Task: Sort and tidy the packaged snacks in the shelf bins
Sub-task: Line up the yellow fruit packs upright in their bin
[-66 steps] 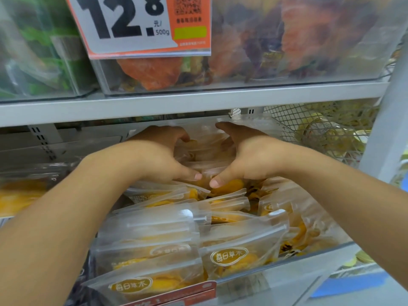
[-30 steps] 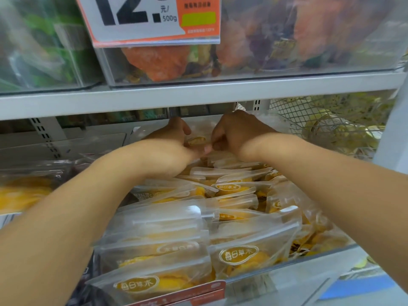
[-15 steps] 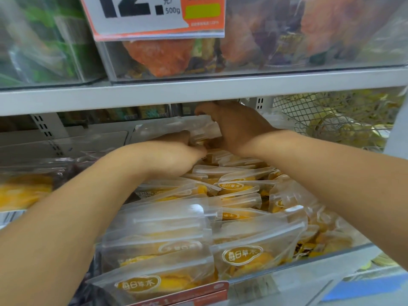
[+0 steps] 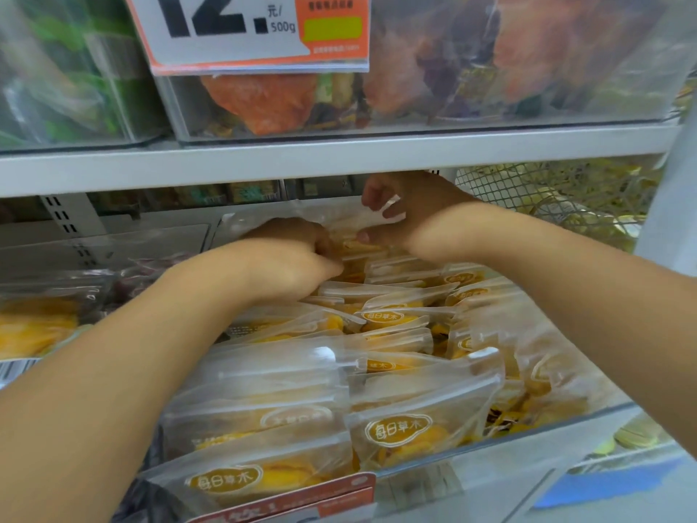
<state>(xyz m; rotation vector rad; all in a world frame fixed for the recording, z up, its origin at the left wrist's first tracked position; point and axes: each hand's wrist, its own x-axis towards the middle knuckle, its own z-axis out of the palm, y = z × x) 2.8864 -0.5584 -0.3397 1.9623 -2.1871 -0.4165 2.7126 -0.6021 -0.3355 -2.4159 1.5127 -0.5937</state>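
Clear plastic pouches of yellow dried fruit [image 4: 396,432] fill the middle bin [image 4: 535,428] on the lower shelf, standing in rough rows from the front wall back toward the rear. Both bare arms reach deep into that bin, under the edge of the grey shelf board [image 4: 339,156] above. The left hand [image 4: 290,254] is curled with its knuckles up, fingers tucked down among the rear pouches; it seems to be gripping one at the top, though the fingertips are hidden. The right hand [image 4: 407,213] sits just beside it and a little higher, pinching the clear top edge of a rear pouch [image 4: 350,239] between thumb and curled fingers, close against the back of the bin. The two hands are near each other but I cannot tell whether they touch. To the left, another bin holds larger yellow packets [image 4: 37,322]. To the right stands a white mesh basket [image 4: 528,194]. Overhead, a clear bin carries an orange and white price tag [image 4: 256,32].
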